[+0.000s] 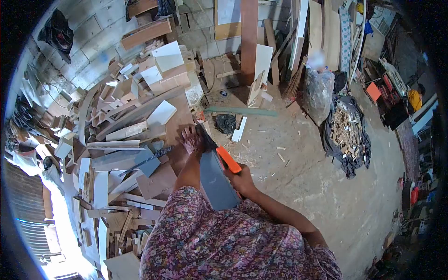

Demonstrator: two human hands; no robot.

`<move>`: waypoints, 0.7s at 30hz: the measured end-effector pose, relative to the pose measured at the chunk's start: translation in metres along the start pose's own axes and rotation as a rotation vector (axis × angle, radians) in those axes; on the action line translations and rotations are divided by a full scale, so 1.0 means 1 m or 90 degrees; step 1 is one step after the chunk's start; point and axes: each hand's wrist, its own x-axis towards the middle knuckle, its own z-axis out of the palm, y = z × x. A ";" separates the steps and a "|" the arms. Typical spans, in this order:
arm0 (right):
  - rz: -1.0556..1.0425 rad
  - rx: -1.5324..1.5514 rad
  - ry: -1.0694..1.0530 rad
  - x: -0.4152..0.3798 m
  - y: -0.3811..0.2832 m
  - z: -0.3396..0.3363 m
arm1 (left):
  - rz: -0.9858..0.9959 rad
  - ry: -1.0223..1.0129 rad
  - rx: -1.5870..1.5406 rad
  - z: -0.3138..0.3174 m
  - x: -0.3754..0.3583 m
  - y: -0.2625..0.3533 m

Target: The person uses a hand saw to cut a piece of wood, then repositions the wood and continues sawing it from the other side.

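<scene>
My left hand [190, 139] lies flat with its fingers spread on a brown board [175, 122], close beside the dark blade of a handsaw. The handsaw's bright orange handle [228, 160] points back toward me, and my right hand [241, 180] is closed around its lower end. The blade runs forward, up and to the left from the handle. Between my two arms a grey-blue board [215, 181] slopes down toward my body, its near end against the flowered garment [224, 247]. Where exactly the blade meets the wood is hard to make out.
Stacked wood offcuts [123, 135] crowd the left side. On the floor ahead lie a green strip [240, 111], a black plastic bundle [226, 123] and a small white piece [239, 129]. Rightward are a filled plastic bag [319, 93] and a dark sack of wood scraps [346, 133].
</scene>
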 end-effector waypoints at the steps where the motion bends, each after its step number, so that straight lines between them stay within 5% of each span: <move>1: 0.003 -0.001 0.000 -0.003 0.005 0.000 | -0.001 -0.003 -0.001 0.000 -0.002 0.000; 7: -0.030 -0.006 0.045 0.019 -0.007 0.015 | 0.026 -0.035 0.019 0.008 0.002 -0.003; 12: -0.137 -0.094 0.102 0.064 0.009 0.029 | 0.095 0.093 0.004 0.056 0.008 -0.030; 14: -0.138 -0.089 0.101 0.055 0.017 0.029 | 0.040 0.034 -0.028 0.001 -0.001 0.003; 18: -0.164 -0.065 0.059 0.016 -0.002 0.018 | 0.026 0.010 -0.031 0.015 0.003 -0.011; 19: -0.064 -0.096 0.035 0.003 -0.019 0.008 | 0.091 0.009 0.024 0.022 0.004 -0.016; 21: -0.080 -0.090 0.039 -0.012 -0.017 -0.007 | 0.162 0.076 0.056 0.030 0.007 -0.019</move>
